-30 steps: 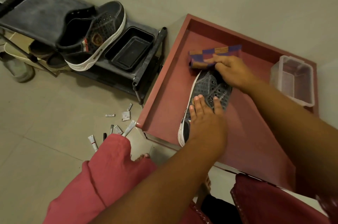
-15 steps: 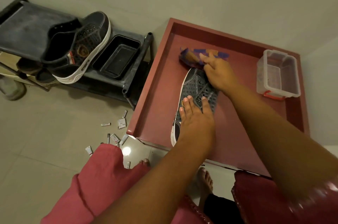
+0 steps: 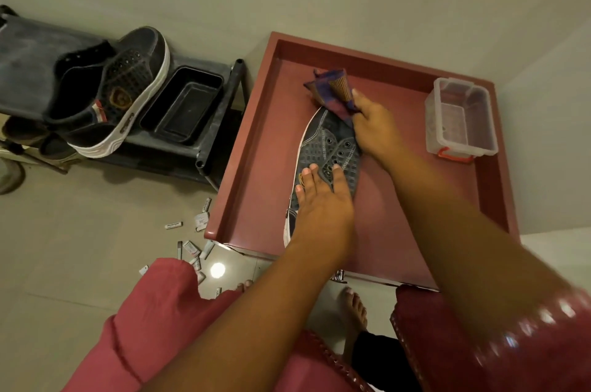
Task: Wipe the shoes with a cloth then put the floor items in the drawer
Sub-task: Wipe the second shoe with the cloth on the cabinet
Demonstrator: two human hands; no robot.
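Observation:
A dark grey shoe with a white sole lies lengthwise in the open red drawer. My left hand presses on its middle, fingers spread over the lace holes. My right hand grips a purple and orange cloth at the shoe's toe. A second matching shoe leans on the black shoe rack to the left. Several small white items lie scattered on the floor by the drawer's near left corner.
A clear plastic box with a red clasp stands in the drawer's far right corner. A black tray sits on the rack beside the second shoe. More footwear shows under the rack. My bare feet stand below the drawer's front.
The cloth has bunched up in my right hand and shifted toward the right side of the toe. My left hand stays pressed on the shoe. The camera view moved left.

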